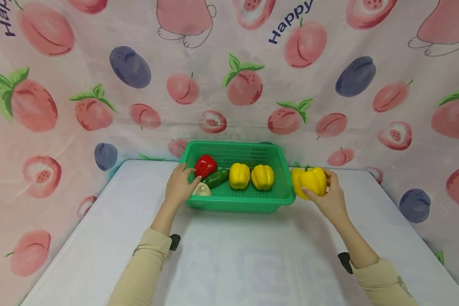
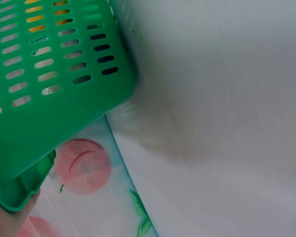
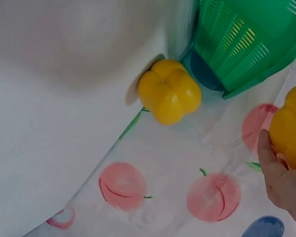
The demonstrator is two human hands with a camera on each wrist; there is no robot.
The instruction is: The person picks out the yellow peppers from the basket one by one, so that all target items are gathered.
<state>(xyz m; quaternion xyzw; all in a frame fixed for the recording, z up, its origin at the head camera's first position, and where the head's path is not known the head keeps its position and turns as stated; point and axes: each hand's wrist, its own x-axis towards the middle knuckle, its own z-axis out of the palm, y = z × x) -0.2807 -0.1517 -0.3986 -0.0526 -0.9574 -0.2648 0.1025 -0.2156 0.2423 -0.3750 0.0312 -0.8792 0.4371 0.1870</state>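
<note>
My left hand [image 1: 178, 183] grips the left rim of a green plastic basket [image 1: 237, 205]. In the left wrist view, part of that hand [image 2: 7, 217] shows at the rim's corner. Inside the basket are a red bell pepper [image 1: 205, 165], a dark green cucumber-like vegetable [image 1: 216, 178], a pale rounded thing [image 1: 202, 190] and two yellow bell peppers [image 1: 239, 176]. Right of the basket, my right hand [image 1: 332, 199] holds another yellow bell pepper [image 1: 314, 180], its stem upward. A further yellow bell pepper [image 3: 169, 92] rests on the table, partly hidden behind the held one in the head view.
The white-covered table [image 1: 229, 259] extends in front of the basket. A fruit-print cloth [image 1: 214, 106] hangs behind and along the sides of the table. The loose yellow pepper lies near the table's back edge.
</note>
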